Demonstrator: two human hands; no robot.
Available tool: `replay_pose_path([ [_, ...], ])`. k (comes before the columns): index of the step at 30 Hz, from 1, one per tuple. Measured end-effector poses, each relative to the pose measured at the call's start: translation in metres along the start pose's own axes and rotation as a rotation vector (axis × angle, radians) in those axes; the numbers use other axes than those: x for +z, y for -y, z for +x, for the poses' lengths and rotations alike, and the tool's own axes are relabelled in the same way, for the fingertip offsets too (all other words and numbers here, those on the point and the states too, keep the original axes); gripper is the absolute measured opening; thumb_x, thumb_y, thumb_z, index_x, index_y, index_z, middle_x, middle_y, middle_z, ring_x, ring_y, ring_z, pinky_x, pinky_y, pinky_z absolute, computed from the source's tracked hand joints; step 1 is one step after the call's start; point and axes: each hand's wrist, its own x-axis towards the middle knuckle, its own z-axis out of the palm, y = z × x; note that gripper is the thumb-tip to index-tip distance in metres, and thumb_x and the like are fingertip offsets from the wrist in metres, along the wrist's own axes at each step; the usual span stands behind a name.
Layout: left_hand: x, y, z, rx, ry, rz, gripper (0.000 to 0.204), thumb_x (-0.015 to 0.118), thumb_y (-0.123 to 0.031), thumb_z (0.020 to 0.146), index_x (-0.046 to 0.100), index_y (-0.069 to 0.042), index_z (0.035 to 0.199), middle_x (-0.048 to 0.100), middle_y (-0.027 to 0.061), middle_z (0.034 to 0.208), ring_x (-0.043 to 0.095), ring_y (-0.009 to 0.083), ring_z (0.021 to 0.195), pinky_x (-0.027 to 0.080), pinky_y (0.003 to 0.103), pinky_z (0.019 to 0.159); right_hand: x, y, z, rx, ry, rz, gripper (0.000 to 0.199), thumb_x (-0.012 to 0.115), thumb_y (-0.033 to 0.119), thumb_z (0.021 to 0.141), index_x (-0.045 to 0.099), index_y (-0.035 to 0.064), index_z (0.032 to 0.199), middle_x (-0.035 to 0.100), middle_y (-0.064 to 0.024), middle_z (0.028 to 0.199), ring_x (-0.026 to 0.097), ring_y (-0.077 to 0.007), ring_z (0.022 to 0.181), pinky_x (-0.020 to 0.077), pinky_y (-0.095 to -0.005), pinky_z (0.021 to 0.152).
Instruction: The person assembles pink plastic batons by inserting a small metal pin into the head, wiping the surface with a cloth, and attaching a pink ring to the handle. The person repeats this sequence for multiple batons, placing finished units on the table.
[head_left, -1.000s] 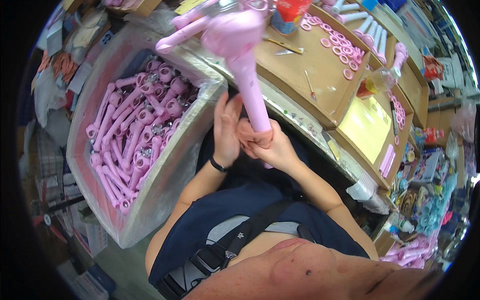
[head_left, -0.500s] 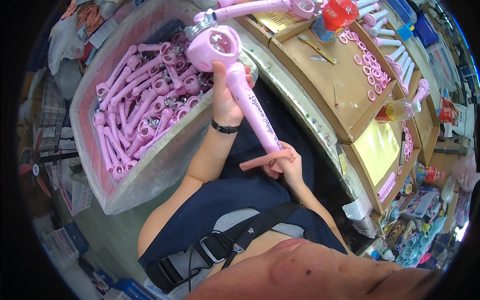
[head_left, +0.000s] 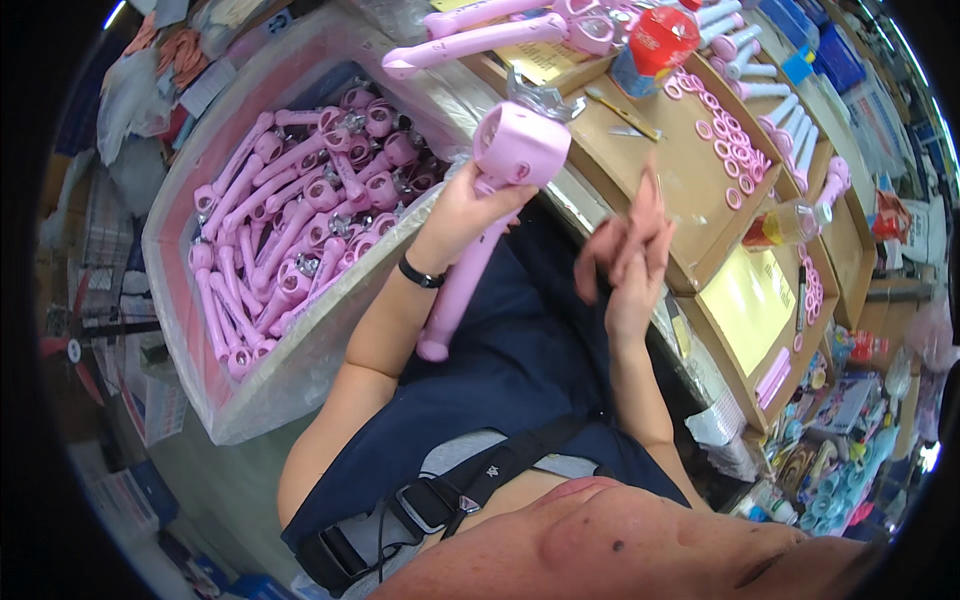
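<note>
A pink toy wand [head_left: 522, 148] with a round open head and a silver crown tilts above my lap. My left hand [head_left: 470, 212] is closed around its neck, just below the head, and the handle slants down toward my lap. Away to the right, over the bench edge, my right hand [head_left: 632, 300] grips a salmon-pink cloth [head_left: 612, 245], which is smeared by motion. The cloth is apart from the wand. Further wands [head_left: 480, 45] lie at the far end of the bench, beyond my left hand.
On my left stands a plastic-lined bin [head_left: 185, 340] heaped with pink wands. To the right, cardboard trays [head_left: 640, 190] hold pink rings [head_left: 735, 150], a yellow-handled brush [head_left: 622, 113] and a yellow sheet [head_left: 748, 300]. A red-labelled bottle [head_left: 660, 45] and an amber-liquid bottle [head_left: 785, 225] stand there.
The wand has turned, its head shifting right and its handle swinging toward the lower left. My right hand has moved off the handle, up and right, with the cloth.
</note>
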Motion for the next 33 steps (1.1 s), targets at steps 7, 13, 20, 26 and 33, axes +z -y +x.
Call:
replay_pose_path([
  [7, 0.035, 0.035, -0.015, 0.263, 0.153, 0.761, 0.074, 0.071, -0.015, 0.072, 0.031, 0.004, 0.131, 0.049, 0.0253, 0.12, 0.054, 0.0355, 0.108, 0.046, 0.035, 0.087, 0.059, 0.015, 0.046, -0.599, 0.199, -0.53, 0.036, 0.055, 0.016, 0.085, 0.058, 0.0115, 0.121, 0.027, -0.0285, 0.139, 0.024, -0.0437, 0.131, 0.0198, -0.046, 0.11],
  [13, 0.045, 0.037, -0.027, 0.212, -0.064, 0.792, 0.089, 0.071, -0.018, 0.075, 0.014, 0.004, 0.14, 0.043, 0.0282, 0.129, 0.049, 0.0363, 0.117, 0.042, 0.037, 0.093, 0.071, 0.041, 0.03, -0.283, 0.121, -0.349, 0.051, 0.049, 0.011, 0.09, 0.034, 0.0001, 0.138, 0.014, -0.0259, 0.145, 0.018, -0.035, 0.135, 0.0249, -0.0403, 0.107],
  [20, 0.045, 0.031, -0.036, 0.24, 0.049, 0.827, 0.086, 0.072, -0.011, 0.072, 0.018, 0.005, 0.137, 0.049, 0.022, 0.118, 0.055, 0.0311, 0.106, 0.045, 0.036, 0.088, 0.036, 0.021, 0.058, 0.269, 0.256, 0.506, 0.088, 0.065, 0.017, 0.085, 0.002, 0.0014, 0.145, 0.052, -0.0131, 0.115, 0.057, -0.0214, 0.102, 0.048, -0.0345, 0.086],
  [26, 0.037, 0.034, -0.035, 0.373, 0.317, 0.421, 0.075, 0.074, -0.011, 0.072, 0.03, 0.002, 0.132, 0.05, 0.0176, 0.119, 0.061, 0.029, 0.092, 0.049, 0.034, 0.08, 0.008, 0.011, 0.061, 0.285, 0.455, 0.566, 0.099, 0.066, 0.033, 0.082, -0.004, 0.0056, 0.145, 0.051, -0.0237, 0.121, 0.056, -0.03, 0.109, 0.0465, -0.0418, 0.092],
  [33, 0.037, 0.032, -0.038, -0.294, 0.513, -0.191, 0.076, 0.074, -0.019, 0.075, 0.032, 0.0, 0.135, 0.056, 0.0146, 0.101, 0.062, 0.0206, 0.072, 0.052, 0.03, 0.064, 0.006, 0.025, 0.061, 0.148, 0.606, 0.527, 0.078, 0.057, 0.034, 0.089, 0.012, 0.0041, 0.145, 0.052, -0.0288, 0.119, 0.058, -0.0307, 0.107, 0.0498, -0.0383, 0.085],
])
